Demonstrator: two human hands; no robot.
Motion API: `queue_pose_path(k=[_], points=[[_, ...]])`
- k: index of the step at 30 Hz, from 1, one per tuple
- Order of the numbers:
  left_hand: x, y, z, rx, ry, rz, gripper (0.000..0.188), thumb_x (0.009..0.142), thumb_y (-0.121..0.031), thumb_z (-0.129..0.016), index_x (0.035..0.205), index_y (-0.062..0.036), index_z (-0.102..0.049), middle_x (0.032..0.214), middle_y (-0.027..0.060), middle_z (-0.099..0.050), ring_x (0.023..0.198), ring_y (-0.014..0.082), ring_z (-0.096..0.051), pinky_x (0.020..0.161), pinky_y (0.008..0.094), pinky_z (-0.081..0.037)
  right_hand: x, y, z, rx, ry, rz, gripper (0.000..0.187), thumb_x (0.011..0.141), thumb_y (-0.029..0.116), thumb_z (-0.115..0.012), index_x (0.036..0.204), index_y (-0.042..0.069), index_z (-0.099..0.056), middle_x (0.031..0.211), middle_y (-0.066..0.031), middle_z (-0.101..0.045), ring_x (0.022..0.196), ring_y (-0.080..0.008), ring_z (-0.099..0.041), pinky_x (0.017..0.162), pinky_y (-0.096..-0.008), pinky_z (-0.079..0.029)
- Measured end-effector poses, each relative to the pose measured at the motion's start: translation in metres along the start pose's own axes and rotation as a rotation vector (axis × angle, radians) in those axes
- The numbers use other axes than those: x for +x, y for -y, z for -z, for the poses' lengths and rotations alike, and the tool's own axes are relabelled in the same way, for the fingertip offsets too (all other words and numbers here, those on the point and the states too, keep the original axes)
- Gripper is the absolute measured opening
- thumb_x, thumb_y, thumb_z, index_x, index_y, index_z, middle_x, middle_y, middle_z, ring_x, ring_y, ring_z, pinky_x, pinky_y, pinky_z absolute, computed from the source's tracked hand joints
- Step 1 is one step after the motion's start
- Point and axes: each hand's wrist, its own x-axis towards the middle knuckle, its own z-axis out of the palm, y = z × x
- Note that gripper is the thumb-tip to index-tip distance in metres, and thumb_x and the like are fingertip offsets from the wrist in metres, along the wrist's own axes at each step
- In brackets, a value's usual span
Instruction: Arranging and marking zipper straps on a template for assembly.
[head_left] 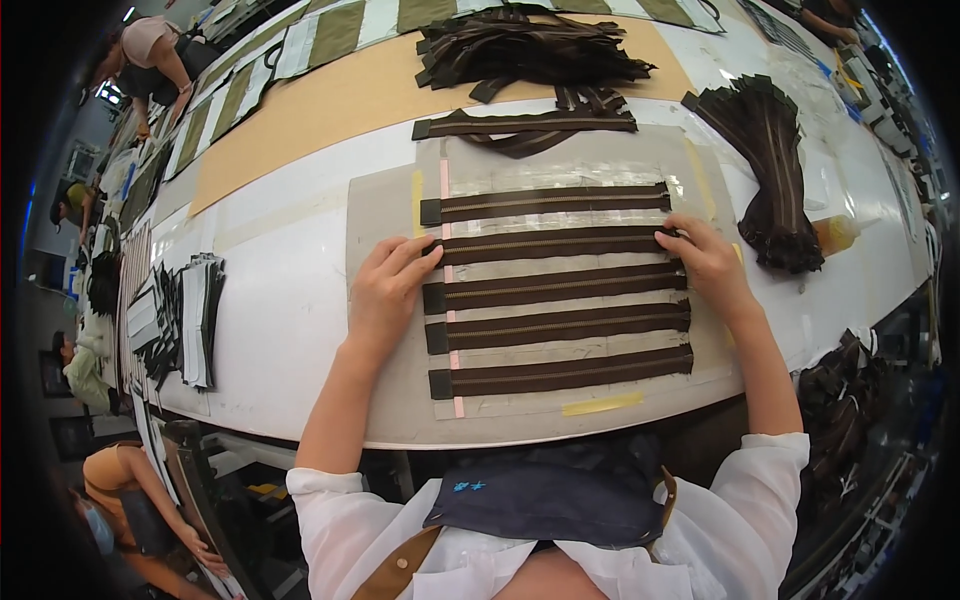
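Observation:
Several dark brown zippers lie side by side across a grey board [385,200], with black tabs at their left ends. At the second zipper from the top [550,246], my left hand [390,285] pinches the tabbed left end. The right end of that same zipper is between the fingertips of my right hand [708,265]. Above it lies the top zipper [555,202]; below are the third [565,287], the fourth [570,325] and the bottom one [570,370]. A pink strip [446,180] runs down the board near the tabs.
Beyond the board lie a loose zipper [520,123] and a big zipper pile [530,45]. To the right are a tied zipper bundle [770,170] and a small bottle of amber liquid [838,234]. Stacked dark and pale pieces [180,320] sit at left. Other people work along the left side.

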Motion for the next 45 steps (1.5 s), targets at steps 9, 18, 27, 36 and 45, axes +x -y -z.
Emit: queue_pose_path(k=[9, 18, 27, 36, 45], points=[[0.003, 0.0, 0.001, 0.015, -0.02, -0.005, 0.028, 0.084, 0.002, -0.069, 0.109, -0.0072, -0.076, 0.116, 0.0028, -0.073, 0.105, 0.0251, -0.065, 0.086, 0.0367, -0.057, 0.009, -0.001, 0.005, -0.058, 0.023, 0.017, 0.033, 0.084, -0.01, -0.063, 0.111, 0.007, -0.071, 0.114, -0.0095, -0.068, 0.098, -0.0278, -0.07, 0.079, -0.0345, -0.061], [0.0, 0.003, -0.003, 0.016, -0.006, 0.001, 0.029, 0.084, 0.002, -0.069, 0.111, -0.0078, -0.076, 0.117, 0.0031, -0.073, 0.105, 0.0258, -0.065, 0.087, 0.037, -0.057, 0.014, -0.001, 0.0, -0.07, 0.044, 0.013, 0.024, 0.079, -0.008, -0.066, 0.101, 0.002, -0.07, 0.113, -0.0075, -0.066, 0.103, -0.0269, -0.067, 0.08, -0.0366, -0.059], [-0.003, 0.003, -0.003, 0.061, -0.029, -0.029, 0.035, 0.081, 0.006, -0.067, 0.112, -0.0065, -0.076, 0.121, 0.0029, -0.071, 0.108, 0.0261, -0.064, 0.086, 0.0374, -0.057, 0.002, -0.004, -0.002, -0.049, 0.034, -0.016, 0.034, 0.079, -0.008, -0.065, 0.11, 0.004, -0.074, 0.122, -0.005, -0.068, 0.122, -0.0296, -0.059, 0.097, -0.0404, -0.054], [-0.004, -0.001, 0.001, 0.128, 0.014, -0.049, 0.043, 0.077, 0.008, -0.063, 0.117, -0.0041, -0.073, 0.12, 0.0027, -0.071, 0.113, 0.0262, -0.062, 0.097, 0.0405, -0.052, -0.001, -0.002, 0.007, -0.176, 0.052, 0.028, 0.039, 0.082, -0.006, -0.063, 0.117, 0.008, -0.074, 0.126, -0.0012, -0.069, 0.131, -0.0287, -0.055, 0.114, -0.0493, -0.04], [-0.01, 0.002, 0.0, 0.079, -0.011, -0.052, 0.042, 0.078, 0.008, -0.062, 0.117, -0.0028, -0.073, 0.119, 0.005, -0.071, 0.111, 0.0272, -0.063, 0.096, 0.0412, -0.051, 0.041, 0.051, -0.01, -0.081, 0.049, -0.065, 0.034, 0.078, -0.01, -0.061, 0.111, -0.003, -0.068, 0.131, -0.0156, -0.06, 0.13, -0.0355, -0.053, 0.117, -0.0464, -0.039]])
